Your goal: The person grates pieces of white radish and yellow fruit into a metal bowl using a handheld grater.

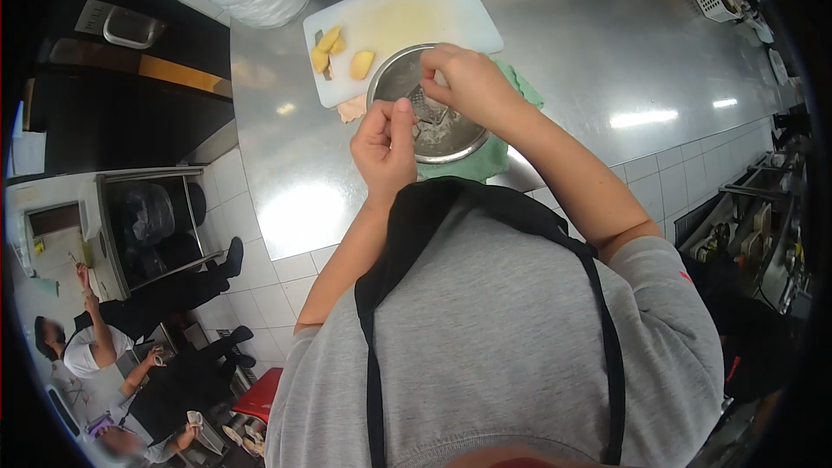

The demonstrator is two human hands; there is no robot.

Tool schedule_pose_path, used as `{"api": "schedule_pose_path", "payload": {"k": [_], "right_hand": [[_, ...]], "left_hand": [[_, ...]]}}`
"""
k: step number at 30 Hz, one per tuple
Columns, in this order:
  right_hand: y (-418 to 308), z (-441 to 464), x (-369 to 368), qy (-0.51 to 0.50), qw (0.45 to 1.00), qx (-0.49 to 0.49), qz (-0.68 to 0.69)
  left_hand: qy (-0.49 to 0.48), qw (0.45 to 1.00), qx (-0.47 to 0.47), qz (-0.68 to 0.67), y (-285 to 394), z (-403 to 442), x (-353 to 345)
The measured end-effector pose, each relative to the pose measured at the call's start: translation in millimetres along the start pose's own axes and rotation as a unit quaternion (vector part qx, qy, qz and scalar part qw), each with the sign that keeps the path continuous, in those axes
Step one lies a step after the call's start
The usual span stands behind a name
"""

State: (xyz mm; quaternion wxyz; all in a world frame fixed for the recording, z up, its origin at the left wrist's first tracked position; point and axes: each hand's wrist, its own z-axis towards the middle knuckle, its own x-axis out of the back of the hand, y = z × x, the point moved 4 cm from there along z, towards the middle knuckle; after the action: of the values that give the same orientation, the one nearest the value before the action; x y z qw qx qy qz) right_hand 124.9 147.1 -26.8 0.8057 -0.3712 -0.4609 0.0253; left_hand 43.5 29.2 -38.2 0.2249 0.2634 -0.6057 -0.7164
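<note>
Pinching a perforated metal piece: left hand, thumb and forefinger closed. Right hand curls beside it; cannot tell its hold. Both over steel bowl, near table's front edge. Pale bits inside; work looks part-way. Yellow pieces remain by white board's left edge.
</note>
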Motion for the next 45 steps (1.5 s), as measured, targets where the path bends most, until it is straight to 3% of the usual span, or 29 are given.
{"api": "schedule_pose_path", "payload": {"k": [7, 12, 18, 22, 24, 26, 30, 34, 36, 38, 40, 45], "right_hand": [[2, -11, -10, -0.02, 0.999, 0.034, -0.002], [-25, -18, -15, -0.012, 0.99, 0.137, -0.044], [26, 0, -40, -0.007, 0.994, 0.092, -0.065], [-20, -19, -26, 0.022, 0.992, 0.122, 0.024], [18, -3, -39, 0.057, 0.99, 0.126, -0.01], [48, 7, -59, -0.007, 0.993, 0.073, -0.091], [-16, -15, -32, 0.004, 0.989, 0.149, 0.012], [33, 1, -53, -0.012, 0.995, 0.054, -0.08], [17, -5, -54, -0.011, 0.99, 0.13, -0.057], [-2, -11, -40, -0.027, 0.992, 0.122, -0.017], [7, -13, -40, 0.021, 0.994, 0.111, -0.01], [15, -4, -57, -0.015, 0.989, 0.132, -0.07]], "left_hand": [[0.013, 0.992, 0.058, -0.109, 0, -10, 0], [0.017, 0.988, 0.08, -0.13, 3, -19, -5], [0.031, 0.993, 0.054, -0.096, -1, -23, -2], [0.036, 0.995, 0.056, -0.08, -7, -23, 2], [0.035, 0.994, 0.071, -0.078, -6, -24, 1], [0.036, 0.993, 0.093, -0.071, -5, -29, 2], [0.041, 0.993, 0.061, -0.093, -10, -24, 0], [0.037, 0.995, 0.065, -0.066, -6, -25, -1], [0.041, 0.997, 0.051, -0.052, -4, -25, -1], [0.045, 0.997, 0.043, -0.041, -8, -24, 0], [0.043, 0.996, 0.066, -0.037, -18, -32, 3], [0.044, 0.996, 0.062, -0.055, -6, -22, 1]]}}
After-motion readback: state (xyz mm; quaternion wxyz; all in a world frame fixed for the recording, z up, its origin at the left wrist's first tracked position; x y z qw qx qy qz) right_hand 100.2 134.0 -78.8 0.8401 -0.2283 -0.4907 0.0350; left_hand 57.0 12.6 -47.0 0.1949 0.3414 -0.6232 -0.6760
